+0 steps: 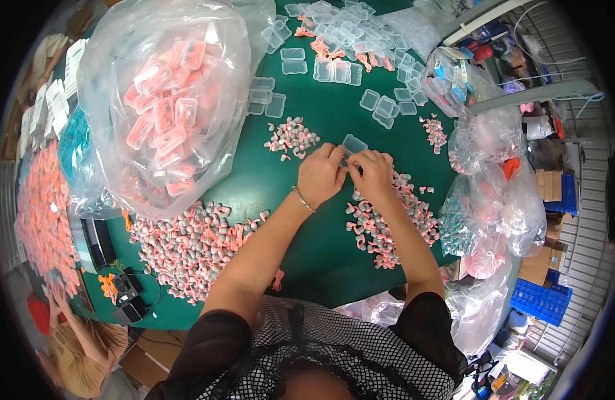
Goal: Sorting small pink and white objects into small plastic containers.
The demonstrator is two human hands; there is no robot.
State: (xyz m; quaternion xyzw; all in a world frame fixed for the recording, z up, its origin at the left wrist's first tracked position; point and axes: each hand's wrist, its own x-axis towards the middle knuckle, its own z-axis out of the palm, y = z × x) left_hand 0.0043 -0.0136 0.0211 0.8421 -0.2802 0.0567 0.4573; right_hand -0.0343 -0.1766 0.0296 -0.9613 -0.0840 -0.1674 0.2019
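Note:
Both hands meet over the middle of the green table around a small transparent plastic box (355, 143), whose lid or half sticks out beyond the fingers. My left hand (321, 175), a bangle on its wrist, has its fingers closed on the box's left side. My right hand (373, 175) is closed at the right side, fingers bent inward; what lies between its fingertips is hidden. Just beneath my right wrist spreads a pile of small pink-and-grey pieces resembling earbuds (387, 223). A smaller heap of such pieces (291, 137) lies beyond my left hand.
A big transparent bag (227, 143) of filled pink boxes stands at left, with a large earbud-like pile (181, 250) nearer me. Loose empty boxes (347, 30) and pink cables (321, 48) cover the far side. Bags (477, 193) line the right edge. A co-worker (87, 347) is at lower left.

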